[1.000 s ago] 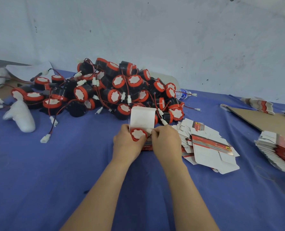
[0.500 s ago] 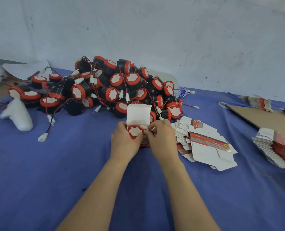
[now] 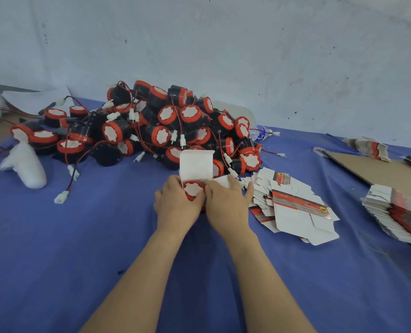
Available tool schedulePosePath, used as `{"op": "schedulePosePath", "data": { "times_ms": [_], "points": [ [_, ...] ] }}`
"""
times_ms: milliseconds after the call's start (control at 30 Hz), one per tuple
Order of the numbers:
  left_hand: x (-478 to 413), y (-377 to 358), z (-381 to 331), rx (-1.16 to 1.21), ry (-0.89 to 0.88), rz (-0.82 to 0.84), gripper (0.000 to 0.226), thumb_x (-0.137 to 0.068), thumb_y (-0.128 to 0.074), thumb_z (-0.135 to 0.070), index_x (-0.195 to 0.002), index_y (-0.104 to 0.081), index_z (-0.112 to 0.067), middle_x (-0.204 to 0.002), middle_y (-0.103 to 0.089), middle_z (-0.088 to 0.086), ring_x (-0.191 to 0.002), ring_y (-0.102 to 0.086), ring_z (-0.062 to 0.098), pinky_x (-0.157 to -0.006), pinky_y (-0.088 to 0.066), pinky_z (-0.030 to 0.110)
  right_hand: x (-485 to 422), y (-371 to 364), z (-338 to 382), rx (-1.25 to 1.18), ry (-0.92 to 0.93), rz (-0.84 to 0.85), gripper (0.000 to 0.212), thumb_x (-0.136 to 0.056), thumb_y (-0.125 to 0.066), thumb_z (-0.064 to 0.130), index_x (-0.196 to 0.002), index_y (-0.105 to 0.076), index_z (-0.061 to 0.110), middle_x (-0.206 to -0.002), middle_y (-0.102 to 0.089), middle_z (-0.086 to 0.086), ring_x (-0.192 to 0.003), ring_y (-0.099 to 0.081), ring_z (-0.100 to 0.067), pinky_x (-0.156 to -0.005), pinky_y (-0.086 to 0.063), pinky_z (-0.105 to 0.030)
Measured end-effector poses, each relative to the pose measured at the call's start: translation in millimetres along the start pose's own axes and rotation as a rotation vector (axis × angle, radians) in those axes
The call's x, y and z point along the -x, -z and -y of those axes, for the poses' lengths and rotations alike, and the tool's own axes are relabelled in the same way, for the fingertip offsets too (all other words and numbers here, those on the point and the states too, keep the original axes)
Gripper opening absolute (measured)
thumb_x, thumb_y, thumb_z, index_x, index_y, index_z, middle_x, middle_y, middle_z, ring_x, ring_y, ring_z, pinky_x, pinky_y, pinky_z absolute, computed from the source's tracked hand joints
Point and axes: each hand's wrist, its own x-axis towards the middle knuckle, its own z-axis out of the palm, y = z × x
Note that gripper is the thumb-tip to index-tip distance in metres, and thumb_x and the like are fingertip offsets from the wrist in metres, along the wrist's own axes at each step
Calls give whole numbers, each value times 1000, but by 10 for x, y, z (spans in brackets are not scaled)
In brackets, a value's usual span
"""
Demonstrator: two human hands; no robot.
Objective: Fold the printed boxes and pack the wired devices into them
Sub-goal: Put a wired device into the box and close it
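- While the left hand [image 3: 175, 203] is curling its fingers round the left side of a small white cardboard box [image 3: 194, 164], the right hand [image 3: 226, 205] is grasping the box's right side, its thumb pressing on the red rim of a round black wired device [image 3: 193, 189] sitting in the box's mouth (top flap standing open).
- Just behind them, a heap of red-rimmed black devices [image 3: 166, 126] with red wires and white plugs is lying on the blue cloth-covered table [image 3: 79, 236].
- Beside the right hand, flat printed box blanks [image 3: 295, 207] are lying fanned out; a taller stack of blanks [image 3: 396, 212] is resting further right, near a brown cardboard sheet [image 3: 372, 169].
- A white foam piece [image 3: 24, 164] is lying far left.
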Motion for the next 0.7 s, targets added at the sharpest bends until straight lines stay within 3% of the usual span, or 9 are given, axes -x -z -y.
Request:
{"op": "schedulePosePath", "data": {
  "times_ms": [200, 333, 400, 500, 600, 700],
  "points": [
    [-14, 40, 28, 57, -12, 40, 22, -90, -57, -30, -107, -50, -17, -103, -60, 3, -105, -45, 23, -89, -45, 42, -27, -11, 39, 24, -34, 44, 34, -100, -30, 24, -110, -61, 18, -119, -61, 1, -137, -28, -21, -113, -10, -50],
    [-20, 25, 21, 86, -60, 39, 25, -92, -56, -25, -113, -51, -12, -111, -56, 6, -98, -55, 21, -82, -49, 37, -20, -14, 18, -84, -43, -133, 30, -100, -35, 25, -108, -64, 21, -105, -64, 4, -117, -47, -14, -111, -12, -39],
    [-13, 22, 26, 99, -66, 39, 23, -93, -55, -25, -112, -51, -12, -111, -55, 5, -93, -56, 19, -76, -49, 36, -15, -30, -24, -225, -46, -238, 25, -98, -44, 20, -101, -68, 15, -101, -63, 0, -103, -53, -18, -106, -28, -38],
    [-4, 22, 39, 113, -75, 32, 22, -93, -55, -24, -111, -49, -14, -110, -55, 3, -91, -55, 17, -76, -50, 36, -6, -10, -118, -421, -85, -348, 22, -94, -54, 13, -108, -69, 8, -116, -56, -7, -111, -49, -23, -95, -40, -35],
    [-1, 20, 34, 125, -77, 32, 21, -93, -56, -24, -110, -49, -14, -109, -56, 3, -92, -56, 18, -77, -51, 37, -11, 6, -139, -418, 14, -287, 33, -96, -49, 13, -127, -61, 14, -125, -61, -3, -128, -44, -22, -109, -30, -35],
    [-6, 23, 39, 127, -77, 37, 23, -93, -56, -23, -113, -50, -14, -109, -56, 3, -92, -56, 17, -74, -50, 33, -25, -29, -80, -351, -11, -141, 36, -101, -37, 23, -133, -54, 21, -134, -57, -1, -143, -25, -15, -118, -1, -42]
  ]
}}
